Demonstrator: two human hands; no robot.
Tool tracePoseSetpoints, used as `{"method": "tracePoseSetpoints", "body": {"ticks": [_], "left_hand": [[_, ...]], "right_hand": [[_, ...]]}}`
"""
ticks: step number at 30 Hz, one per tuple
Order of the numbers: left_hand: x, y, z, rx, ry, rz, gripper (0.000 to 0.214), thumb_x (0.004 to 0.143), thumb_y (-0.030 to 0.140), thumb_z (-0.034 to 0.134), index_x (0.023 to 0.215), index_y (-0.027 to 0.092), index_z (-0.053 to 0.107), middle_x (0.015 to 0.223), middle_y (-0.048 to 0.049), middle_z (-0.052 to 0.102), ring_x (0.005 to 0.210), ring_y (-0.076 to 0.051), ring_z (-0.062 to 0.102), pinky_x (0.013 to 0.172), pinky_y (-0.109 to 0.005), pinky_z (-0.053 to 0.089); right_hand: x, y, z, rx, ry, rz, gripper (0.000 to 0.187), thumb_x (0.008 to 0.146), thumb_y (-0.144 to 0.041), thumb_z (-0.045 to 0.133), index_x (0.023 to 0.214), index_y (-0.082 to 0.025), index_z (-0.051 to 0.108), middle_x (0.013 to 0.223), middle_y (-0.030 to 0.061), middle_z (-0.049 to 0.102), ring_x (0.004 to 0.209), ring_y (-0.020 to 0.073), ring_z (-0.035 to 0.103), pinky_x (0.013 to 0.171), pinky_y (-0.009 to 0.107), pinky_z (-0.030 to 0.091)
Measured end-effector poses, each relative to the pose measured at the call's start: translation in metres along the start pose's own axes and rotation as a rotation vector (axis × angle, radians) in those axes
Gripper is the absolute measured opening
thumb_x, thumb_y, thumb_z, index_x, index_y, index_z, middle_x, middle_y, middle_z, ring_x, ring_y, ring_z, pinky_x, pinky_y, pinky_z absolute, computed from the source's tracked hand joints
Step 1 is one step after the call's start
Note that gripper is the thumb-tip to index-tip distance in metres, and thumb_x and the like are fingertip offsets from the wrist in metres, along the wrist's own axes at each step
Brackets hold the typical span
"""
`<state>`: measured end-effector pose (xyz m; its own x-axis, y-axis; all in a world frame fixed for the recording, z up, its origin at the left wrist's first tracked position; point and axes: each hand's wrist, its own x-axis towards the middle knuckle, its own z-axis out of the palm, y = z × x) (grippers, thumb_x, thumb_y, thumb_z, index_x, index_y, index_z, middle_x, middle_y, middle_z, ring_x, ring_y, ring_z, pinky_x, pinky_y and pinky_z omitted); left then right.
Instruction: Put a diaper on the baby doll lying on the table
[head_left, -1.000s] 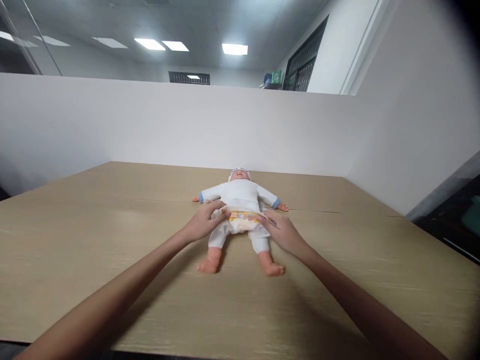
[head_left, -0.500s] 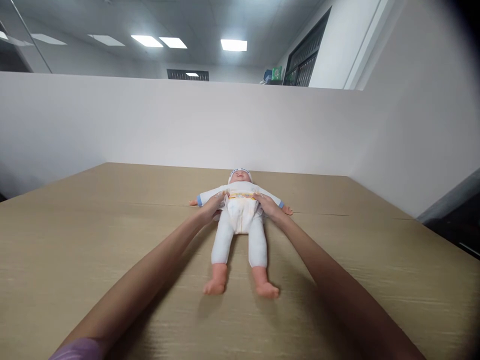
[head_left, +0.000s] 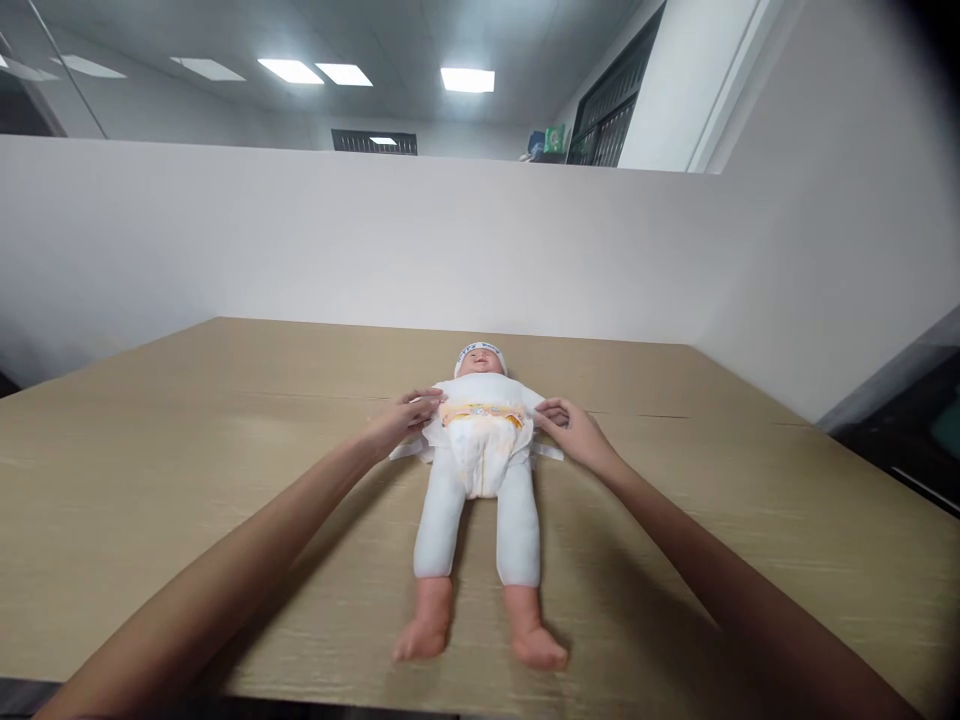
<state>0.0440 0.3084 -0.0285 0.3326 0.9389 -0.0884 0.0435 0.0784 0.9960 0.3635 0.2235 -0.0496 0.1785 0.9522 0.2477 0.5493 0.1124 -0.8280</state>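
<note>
A baby doll (head_left: 480, 362) in white clothes and a printed headband lies on its back, feet towards me. A white diaper (head_left: 482, 455) with an orange patterned waistband covers its belly and crotch. White side tabs, the left tab (head_left: 406, 451) and the right tab (head_left: 548, 452), stick out flat at the hips. My left hand (head_left: 405, 418) is beside the doll's arm at image left, fingers loosely bent and apart. Over the other sleeve is my right hand (head_left: 574, 430), its fingers curled but apart from the thumb. Both doll hands are hidden behind mine.
The doll lies on a wide tan tabletop (head_left: 225, 440) with a seam across it. A white partition (head_left: 360, 240) rises behind the table. A dark object (head_left: 900, 430) stands by the right edge. The table's near edge shows at the bottom.
Both hands have come off the diaper's waistband and moved outward to the doll's arms. The side tabs now show spread out. The doll appears nearer to me and larger in view.
</note>
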Motion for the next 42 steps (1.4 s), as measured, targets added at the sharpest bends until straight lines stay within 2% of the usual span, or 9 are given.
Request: {"method": "tracePoseSetpoints", "body": {"ticks": [5,9,11,16,22,27,33,38,42], "left_hand": [[-0.019,0.028,0.021,0.397,0.089,0.272,0.035,0.089,0.052,0.067,0.114,0.027,0.073,0.123,-0.0047,0.073,0.111,-0.026,0.065,0.095,-0.039,0.051],[-0.028,0.047,0.065,0.73,-0.085,0.612,0.03,0.097,0.051,0.058,0.111,0.027,0.072,0.123,-0.0042,0.071,0.123,-0.028,0.058,0.106,-0.042,0.045],[-0.023,0.047,0.085,0.885,-0.158,0.678,0.032,0.097,0.053,0.059,0.107,0.026,0.072,0.12,-0.0068,0.071,0.125,-0.031,0.055,0.106,-0.045,0.043],[-0.01,0.033,0.11,1.139,-0.11,0.697,0.049,0.084,0.068,0.07,0.108,0.025,0.072,0.123,-0.0116,0.068,0.122,-0.04,0.05,0.105,-0.056,0.037],[-0.011,0.025,0.11,1.198,-0.081,0.719,0.063,0.077,0.076,0.071,0.114,0.024,0.069,0.124,-0.0134,0.065,0.119,-0.042,0.049,0.101,-0.057,0.037],[-0.011,0.024,0.111,1.184,-0.087,0.726,0.062,0.074,0.074,0.074,0.112,0.025,0.068,0.12,-0.012,0.065,0.118,-0.041,0.049,0.1,-0.055,0.037],[-0.01,0.022,0.112,1.181,-0.082,0.712,0.058,0.075,0.066,0.076,0.111,0.023,0.064,0.124,-0.0125,0.065,0.117,-0.04,0.049,0.097,-0.055,0.038],[-0.011,0.028,0.111,1.14,-0.119,0.632,0.058,0.074,0.064,0.076,0.112,0.023,0.062,0.124,-0.0126,0.065,0.119,-0.041,0.048,0.099,-0.057,0.037],[-0.009,0.043,0.094,0.884,-0.29,0.456,0.069,0.07,0.058,0.083,0.128,0.029,0.06,0.133,-0.0103,0.065,0.133,-0.043,0.043,0.108,-0.057,0.036]], "right_hand": [[-0.039,0.017,-0.008,-0.466,0.096,-0.125,0.021,0.095,-0.044,0.059,0.095,-0.024,0.065,0.091,0.0045,0.073,0.083,0.022,0.067,0.072,0.032,0.044],[-0.048,0.029,-0.004,-0.552,0.103,-0.097,0.025,0.093,-0.048,0.06,0.092,-0.023,0.06,0.091,0.0055,0.069,0.082,0.0224,0.064,0.07,0.032,0.041],[-0.046,0.033,-0.003,-0.559,0.097,-0.051,0.028,0.091,-0.051,0.062,0.089,-0.024,0.057,0.088,0.005,0.067,0.079,0.0225,0.062,0.069,0.031,0.039],[-0.042,0.036,-0.006,-0.471,0.057,0.045,0.035,0.084,-0.057,0.064,0.076,-0.025,0.051,0.073,0.0012,0.06,0.068,0.0207,0.053,0.064,0.031,0.033],[-0.03,0.029,-0.022,-0.006,-0.085,0.148,0.044,0.084,-0.064,0.056,0.065,-0.025,0.052,0.06,-0.0031,0.046,0.06,0.0162,0.042,0.059,0.03,0.032],[-0.009,-0.003,-0.022,0.149,-0.126,0.157,0.042,0.082,-0.06,0.062,0.066,-0.022,0.052,0.064,-0.0042,0.047,0.06,0.0126,0.04,0.059,0.028,0.031],[0.016,-0.048,0.011,-0.009,-0.206,0.074,0.034,0.083,-0.047,0.06,0.062,-0.022,0.052,0.064,-0.0028,0.054,0.065,0.0139,0.048,0.06,0.027,0.034],[0.019,-0.048,0.024,-0.012,-0.273,0.078,0.032,0.086,-0.048,0.056,0.068,-0.022,0.055,0.064,-0.0034,0.055,0.06,0.0135,0.048,0.055,0.028,0.034],[0.01,-0.044,0.022,-0.111,-0.187,-0.067,0.036,0.089,-0.052,0.059,0.069,-0.022,0.056,0.069,-0.0026,0.057,0.066,0.0149,0.051,0.062,0.029,0.039]]}}
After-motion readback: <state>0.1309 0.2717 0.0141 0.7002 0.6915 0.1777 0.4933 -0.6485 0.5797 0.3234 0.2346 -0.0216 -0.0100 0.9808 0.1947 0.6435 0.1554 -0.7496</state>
